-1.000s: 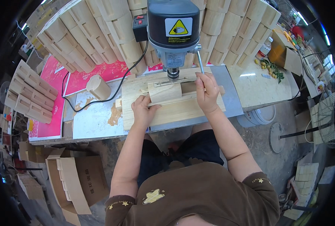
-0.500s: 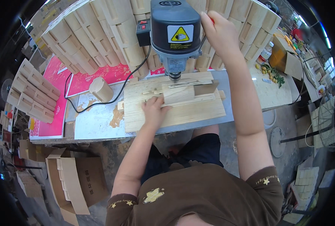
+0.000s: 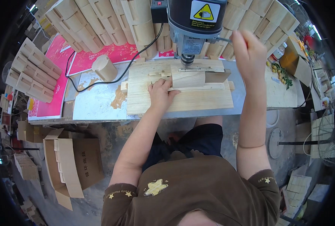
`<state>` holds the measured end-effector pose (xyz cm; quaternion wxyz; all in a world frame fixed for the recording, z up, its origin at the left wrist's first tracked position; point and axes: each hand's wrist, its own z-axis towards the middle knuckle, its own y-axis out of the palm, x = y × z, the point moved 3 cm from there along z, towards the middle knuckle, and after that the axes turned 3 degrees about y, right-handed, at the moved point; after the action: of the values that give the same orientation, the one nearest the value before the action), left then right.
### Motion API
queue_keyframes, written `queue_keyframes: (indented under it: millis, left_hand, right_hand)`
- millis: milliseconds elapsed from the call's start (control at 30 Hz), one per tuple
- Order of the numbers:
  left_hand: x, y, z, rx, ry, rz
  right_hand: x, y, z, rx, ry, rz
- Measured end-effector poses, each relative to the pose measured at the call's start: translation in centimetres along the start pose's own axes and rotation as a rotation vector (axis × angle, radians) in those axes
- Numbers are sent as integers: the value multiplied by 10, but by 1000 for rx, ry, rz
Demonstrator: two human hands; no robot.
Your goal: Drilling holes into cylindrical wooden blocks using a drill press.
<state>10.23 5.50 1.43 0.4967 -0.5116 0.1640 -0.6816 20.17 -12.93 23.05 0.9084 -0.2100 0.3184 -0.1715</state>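
A pale wooden block point(image 3: 188, 80) lies in a wooden jig board point(image 3: 145, 104) on the bench, under the chuck point(image 3: 187, 60) of a dark bench drill press point(image 3: 178, 22). My left hand point(image 3: 161, 92) grips the block's left end, its fingers against that end and its thumb along the near side. My right hand point(image 3: 248, 54), slightly blurred, is closed at the end of the feed lever point(image 3: 224, 40) on the drill's right side. The drill tip is too small to make out against the wood.
Stacked wooden cylinders with slots point(image 3: 137, 28) stand behind the drill, and more stand at left point(image 3: 34, 71). A single cylinder point(image 3: 104, 68) sits beside the black cable point(image 3: 126, 69). Fruit with leaves point(image 3: 280, 73) lies at right. An opened cardboard box point(image 3: 86, 165) rests on the floor.
My right hand has come down and toward me with the lever. My left hand stays at the block's left end. The whole view has shifted, so the bench appears higher.
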Motion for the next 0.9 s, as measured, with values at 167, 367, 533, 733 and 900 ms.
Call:
queue_keyframes:
  millis: [167,367,533,733,900]
  left_hand:
    - [-2,-2,-3,26,24,17]
    - [3,2,0,18,11,-8]
    - [3,0,-2,17,1,-3]
    - [4,-3,-3,23,7,13]
    - [0,-4,0,-20,-96,-88]
  right_hand:
    - [12,21,-59,-20,124,239]
    - [56,61,-99,173,-126,336]
    - [59,73,-101,216,-195,372]
    - [37,33,-64,179,-196,262]
    - [4,18,42,178,-16,70]
